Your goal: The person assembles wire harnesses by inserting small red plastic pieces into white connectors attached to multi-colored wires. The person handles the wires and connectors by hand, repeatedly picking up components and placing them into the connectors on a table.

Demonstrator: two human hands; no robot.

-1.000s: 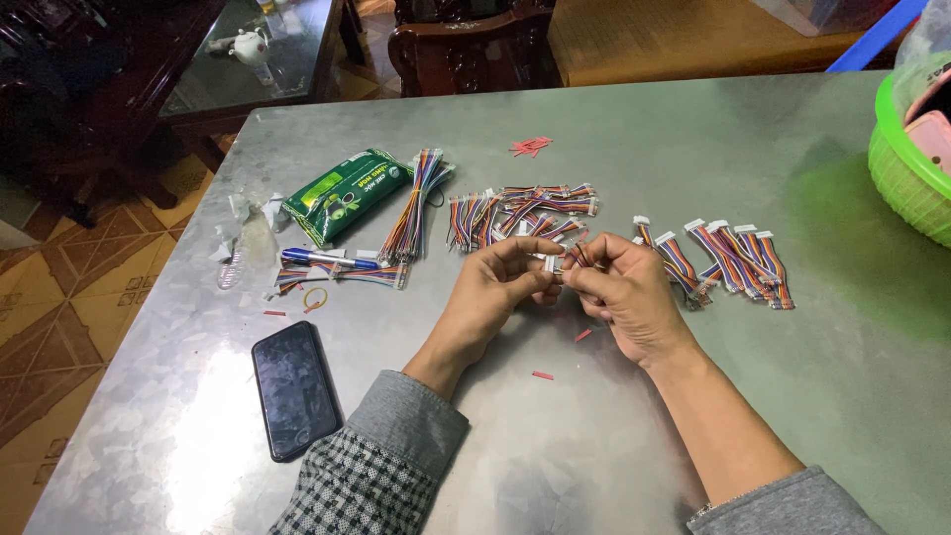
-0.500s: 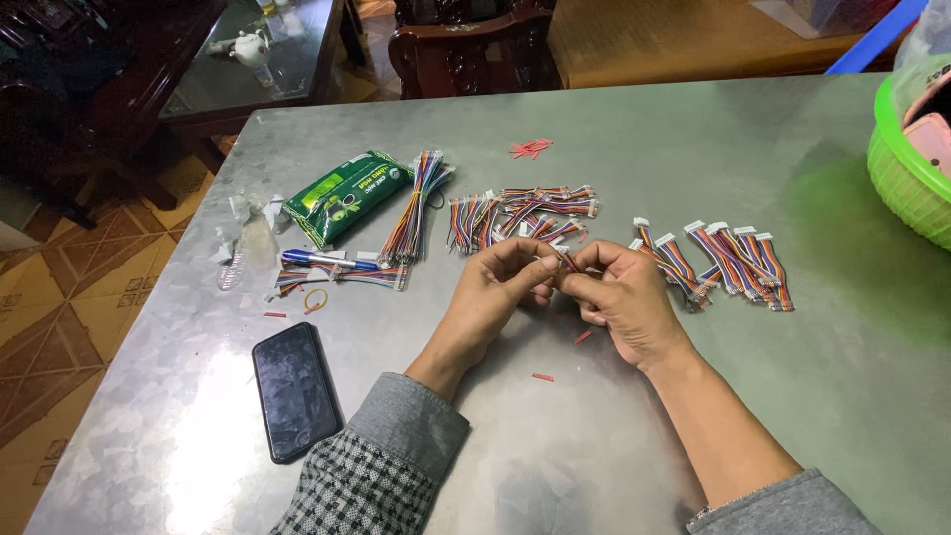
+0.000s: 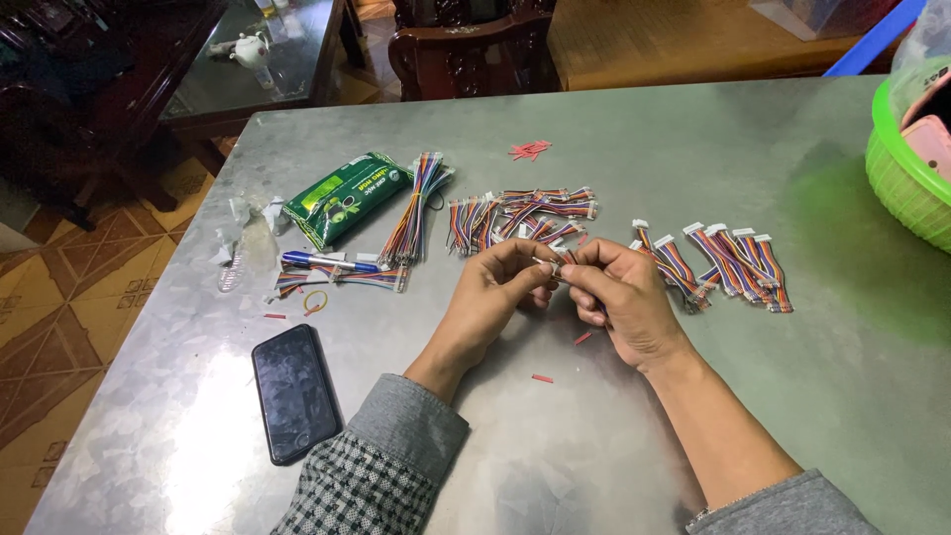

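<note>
Centre of the frame: left hand [image 3: 500, 287] and right hand [image 3: 622, 297] brought together above a grey metal table [image 3: 693, 139], fingertips nearly meeting. Both hands curled, thumb and forefinger of each pressed onto a small wire connector piece [image 3: 551, 266] held between them, mostly hidden by the fingers; too small to tell its exact form. Checked sleeve [image 3: 367, 485] with a grey cuff at lower left centre, grey sleeve at the lower right edge.

Just above the hands, a loose heap of short multicoloured wire harnesses [image 3: 520, 213] with white plugs. Right of the hands, a fanned row of similar harnesses [image 3: 728, 260], the nearest touching or just beside the right hand's knuckles. Left of centre, a long bundle of coloured wires [image 3: 416, 208] lying at a slant, next to a green packet [image 3: 344, 196]. Below the packet, a blue pen [image 3: 327, 262] across another flat wire bundle, with a rubber band [image 3: 315, 301] near it.

Lower left: a black phone [image 3: 294, 389], screen dark, flat on the table. Small red scraps [image 3: 530, 150] at upper centre, more below the hands. Right edge: part of a green plastic basket [image 3: 901, 178].
</note>
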